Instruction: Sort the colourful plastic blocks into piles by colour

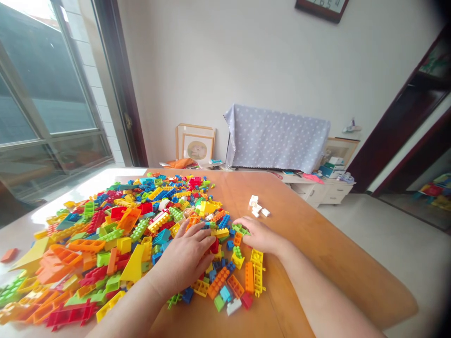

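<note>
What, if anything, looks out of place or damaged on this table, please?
No damage stands out. A white brick at the near edge of the coloured heap looks slightly odd: it lies beside other colours, while several white pieces sit grouped apart on the table, beyond the right hand.

Daylight from the left window glares (almost white) off the table.

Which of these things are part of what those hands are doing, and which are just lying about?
Seemingly in the work:
brick pile, under the left hand
green brick, at the right hand
white bricks, set apart on the table

Probably just about:
dotted cloth
framed picture
cabinet
</note>
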`<state>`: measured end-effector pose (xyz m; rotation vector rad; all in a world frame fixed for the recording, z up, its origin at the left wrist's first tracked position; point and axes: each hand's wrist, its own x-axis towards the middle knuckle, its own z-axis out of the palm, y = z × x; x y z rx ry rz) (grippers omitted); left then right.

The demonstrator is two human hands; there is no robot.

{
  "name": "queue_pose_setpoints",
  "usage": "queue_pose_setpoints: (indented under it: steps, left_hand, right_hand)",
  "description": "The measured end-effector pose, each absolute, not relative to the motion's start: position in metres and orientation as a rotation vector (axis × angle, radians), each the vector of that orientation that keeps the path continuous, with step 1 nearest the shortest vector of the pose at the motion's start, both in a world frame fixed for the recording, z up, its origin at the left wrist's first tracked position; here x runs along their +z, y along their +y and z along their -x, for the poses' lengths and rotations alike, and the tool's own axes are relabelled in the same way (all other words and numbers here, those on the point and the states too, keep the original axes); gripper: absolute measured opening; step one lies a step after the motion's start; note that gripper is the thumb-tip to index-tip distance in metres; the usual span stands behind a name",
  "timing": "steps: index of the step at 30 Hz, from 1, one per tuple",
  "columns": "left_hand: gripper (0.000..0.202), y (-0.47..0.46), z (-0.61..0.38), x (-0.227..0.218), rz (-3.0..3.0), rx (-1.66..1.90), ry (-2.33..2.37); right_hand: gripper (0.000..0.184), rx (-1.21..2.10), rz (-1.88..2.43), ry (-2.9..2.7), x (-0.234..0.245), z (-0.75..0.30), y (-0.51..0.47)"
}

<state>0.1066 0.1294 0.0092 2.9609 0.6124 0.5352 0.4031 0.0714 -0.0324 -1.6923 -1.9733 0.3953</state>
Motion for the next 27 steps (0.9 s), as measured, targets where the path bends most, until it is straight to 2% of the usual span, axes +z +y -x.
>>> queue_pose_setpoints:
  steps: [8,15,19,27]
  left_hand:
    - [0.032,0.127,-0.106,0.015,-2.958,0.58,0.644]
    - [0.03,0.125,-0.106,0.015,-2.949,0.569,0.676]
    - [0.03,0.127,-0.106,0.013,-2.951,0.585,0.672]
    - [0.03,0.127,-0.106,0.012,-2.982,0.597,0.672]
  right_hand:
    - [0.044,0.396,1.788,-1.751,-0.034,-0.412,0.072]
    - [0.056,0.36,1.803,-1.893,-0.038,-0.415,0.077]
    - [0.044,0.356,1.799,-1.781,-0.045,-0.417,0.083]
    - [0.043,0.907,1.594,-1.163,-0.025,-0.418,0.073]
